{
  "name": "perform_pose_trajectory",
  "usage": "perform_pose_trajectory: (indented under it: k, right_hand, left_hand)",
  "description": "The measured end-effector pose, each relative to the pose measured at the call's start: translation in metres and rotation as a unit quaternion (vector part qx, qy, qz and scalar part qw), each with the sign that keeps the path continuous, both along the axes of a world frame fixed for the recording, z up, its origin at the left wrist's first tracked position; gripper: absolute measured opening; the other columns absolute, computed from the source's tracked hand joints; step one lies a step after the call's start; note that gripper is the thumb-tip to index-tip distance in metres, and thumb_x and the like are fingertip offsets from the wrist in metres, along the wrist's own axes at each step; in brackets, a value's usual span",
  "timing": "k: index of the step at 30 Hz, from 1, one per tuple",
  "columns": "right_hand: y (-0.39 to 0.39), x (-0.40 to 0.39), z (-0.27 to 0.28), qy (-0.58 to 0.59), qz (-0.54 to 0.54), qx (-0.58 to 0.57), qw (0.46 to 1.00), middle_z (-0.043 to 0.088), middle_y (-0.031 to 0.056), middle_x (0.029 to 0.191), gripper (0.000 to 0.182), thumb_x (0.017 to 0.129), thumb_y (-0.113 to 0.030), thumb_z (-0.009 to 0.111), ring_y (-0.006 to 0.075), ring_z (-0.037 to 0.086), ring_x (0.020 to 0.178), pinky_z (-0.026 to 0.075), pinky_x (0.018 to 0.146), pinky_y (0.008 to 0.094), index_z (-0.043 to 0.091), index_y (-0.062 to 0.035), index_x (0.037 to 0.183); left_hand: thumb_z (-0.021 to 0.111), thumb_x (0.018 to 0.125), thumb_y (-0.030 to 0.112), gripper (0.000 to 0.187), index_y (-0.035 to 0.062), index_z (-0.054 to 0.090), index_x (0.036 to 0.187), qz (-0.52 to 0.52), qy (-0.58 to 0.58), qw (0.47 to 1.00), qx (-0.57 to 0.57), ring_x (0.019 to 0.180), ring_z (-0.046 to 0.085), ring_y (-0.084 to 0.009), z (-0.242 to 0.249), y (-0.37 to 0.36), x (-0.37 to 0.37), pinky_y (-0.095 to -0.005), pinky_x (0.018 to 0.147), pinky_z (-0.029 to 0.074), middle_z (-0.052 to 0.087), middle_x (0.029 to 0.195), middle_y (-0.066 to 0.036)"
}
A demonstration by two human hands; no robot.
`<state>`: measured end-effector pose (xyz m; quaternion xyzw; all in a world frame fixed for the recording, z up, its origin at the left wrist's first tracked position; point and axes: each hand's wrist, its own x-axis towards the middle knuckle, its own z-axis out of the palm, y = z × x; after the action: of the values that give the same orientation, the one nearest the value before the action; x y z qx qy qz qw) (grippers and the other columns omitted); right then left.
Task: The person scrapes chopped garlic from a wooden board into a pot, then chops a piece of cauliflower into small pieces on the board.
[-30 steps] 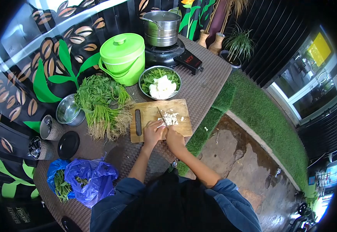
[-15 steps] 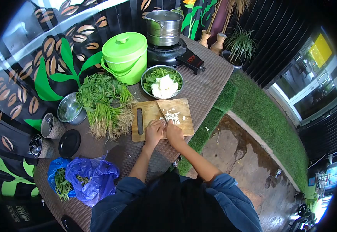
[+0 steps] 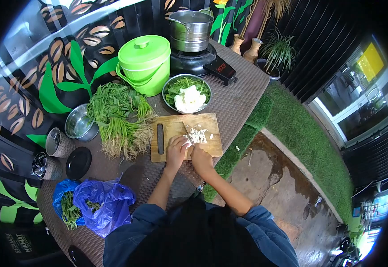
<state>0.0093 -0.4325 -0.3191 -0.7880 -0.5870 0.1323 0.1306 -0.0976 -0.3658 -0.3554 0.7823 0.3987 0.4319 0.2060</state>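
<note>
On the wooden cutting board (image 3: 171, 120), my right hand (image 3: 201, 159) is closed around the handle of a knife (image 3: 186, 129), its thin blade pointing away from me. Small white chopped pieces (image 3: 198, 135) lie just right of the blade. My left hand (image 3: 175, 152) rests on the board left of the knife, fingers bent over a white piece of food (image 3: 187, 142) that is partly hidden. Beyond the board stands a metal bowl (image 3: 165, 100) of green leaves (image 3: 176, 87) topped with a white mass (image 3: 190, 99).
Left of the board lies a rooted bunch of greens (image 3: 122, 115). A green lidded bucket (image 3: 145, 66) and a steel pot (image 3: 189, 33) on a black burner (image 3: 194, 62) stand behind. Blue plastic bags (image 3: 105, 204), a metal bowl (image 3: 81, 124) and a black lid (image 3: 78, 163) are further left.
The knife and my right hand have drawn back slightly towards me. My left hand stays almost in place, and more of the white piece shows by its fingertips.
</note>
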Motion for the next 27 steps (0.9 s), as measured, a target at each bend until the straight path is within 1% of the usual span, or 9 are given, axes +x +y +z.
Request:
perform_pose_trajectory:
  k: [1, 4, 11, 14, 16, 17, 21, 23, 27]
  right_hand:
    - [-0.002, -0.003, -0.002, -0.028, -0.007, 0.016, 0.999, 0.066, 0.0220, 0.070, 0.023, 0.090, -0.016, 0.049, 0.0340, 0.068, 0.061, 0.056, 0.052, 0.0410, 0.047, 0.0045, 0.099]
    - [-0.003, -0.004, -0.021, -0.074, 0.002, 0.057, 0.996, 0.066, 0.0196, 0.067, 0.021, 0.090, -0.016, 0.049, 0.0304, 0.068, 0.057, 0.055, 0.047, 0.0378, 0.046, 0.0027, 0.098]
    - [0.023, 0.004, -0.031, -0.064, 0.024, 0.093, 0.993, 0.065, 0.0171, 0.065, 0.020, 0.090, -0.017, 0.051, 0.0298, 0.068, 0.058, 0.055, 0.047, 0.0377, 0.046, 0.0013, 0.096]
    - [0.032, 0.012, -0.019, -0.043, 0.038, 0.057, 0.997, 0.066, 0.0202, 0.071, 0.022, 0.090, -0.018, 0.051, 0.0331, 0.069, 0.064, 0.056, 0.053, 0.0399, 0.047, 0.0028, 0.096]
    - [0.028, 0.024, 0.003, 0.002, 0.080, 0.029, 0.996, 0.066, 0.0233, 0.077, 0.025, 0.091, -0.020, 0.051, 0.0369, 0.069, 0.072, 0.056, 0.061, 0.0427, 0.048, 0.0045, 0.097]
    - [0.023, 0.026, 0.016, 0.036, 0.069, -0.004, 0.997, 0.066, 0.0261, 0.081, 0.028, 0.091, -0.021, 0.050, 0.0389, 0.068, 0.078, 0.055, 0.067, 0.0444, 0.048, 0.0058, 0.099]
    - [0.004, 0.014, 0.013, 0.065, 0.020, -0.012, 0.998, 0.064, 0.0275, 0.077, 0.027, 0.092, -0.021, 0.048, 0.0426, 0.066, 0.073, 0.054, 0.067, 0.0475, 0.047, 0.0050, 0.099]
    - [-0.002, 0.005, -0.004, 0.000, 0.013, 0.023, 1.000, 0.065, 0.0203, 0.066, 0.025, 0.093, -0.021, 0.048, 0.0360, 0.068, 0.064, 0.056, 0.056, 0.0433, 0.047, 0.0038, 0.098]
    - [-0.005, -0.006, -0.023, -0.083, 0.002, 0.064, 0.995, 0.063, 0.0160, 0.059, 0.020, 0.092, -0.019, 0.048, 0.0319, 0.068, 0.059, 0.055, 0.050, 0.0409, 0.047, 0.0004, 0.097]
  left_hand:
    - [0.068, 0.079, 0.005, 0.020, -0.0009, 0.070, 0.098, -0.009, -0.020, 1.000, -0.013, 0.104, 0.060, -0.0297, -0.004, 0.002, 0.001, -0.0377, 0.089, 0.049, 0.068, 0.103, -0.015]
    - [0.068, 0.080, 0.004, 0.019, -0.0013, 0.070, 0.098, -0.024, -0.037, 0.998, -0.033, 0.106, 0.060, -0.0302, -0.007, 0.003, 0.000, -0.0376, 0.091, 0.048, 0.068, 0.102, -0.016]
    - [0.067, 0.080, 0.004, 0.018, -0.0019, 0.070, 0.097, -0.025, -0.037, 0.998, -0.036, 0.105, 0.062, -0.0287, -0.002, 0.001, -0.001, -0.0365, 0.092, 0.048, 0.068, 0.104, -0.015]
    - [0.067, 0.080, 0.005, 0.019, -0.0017, 0.070, 0.097, -0.020, -0.043, 0.998, -0.048, 0.106, 0.062, -0.0283, -0.005, 0.002, 0.001, -0.0361, 0.092, 0.048, 0.068, 0.105, -0.015]
    - [0.067, 0.080, 0.005, 0.019, -0.0017, 0.070, 0.097, -0.013, -0.036, 0.998, -0.047, 0.106, 0.062, -0.0280, -0.004, 0.002, 0.001, -0.0361, 0.092, 0.048, 0.068, 0.105, -0.015]
    - [0.067, 0.080, 0.006, 0.020, -0.0016, 0.070, 0.098, -0.008, -0.028, 0.998, -0.049, 0.106, 0.062, -0.0278, -0.004, 0.001, 0.001, -0.0360, 0.092, 0.048, 0.068, 0.106, -0.015]
    - [0.068, 0.080, 0.007, 0.019, -0.0021, 0.070, 0.097, -0.012, -0.026, 0.999, -0.034, 0.106, 0.062, -0.0278, -0.007, 0.003, 0.001, -0.0358, 0.093, 0.048, 0.067, 0.106, -0.015]
    - [0.067, 0.081, 0.007, 0.018, -0.0024, 0.070, 0.097, -0.008, -0.021, 0.998, -0.053, 0.106, 0.062, -0.0283, -0.004, 0.002, 0.001, -0.0360, 0.092, 0.049, 0.068, 0.106, -0.016]
    - [0.066, 0.082, 0.007, 0.018, -0.0028, 0.070, 0.096, -0.021, -0.030, 0.999, -0.027, 0.105, 0.062, -0.0287, -0.003, 0.002, 0.000, -0.0360, 0.092, 0.049, 0.068, 0.105, -0.016]
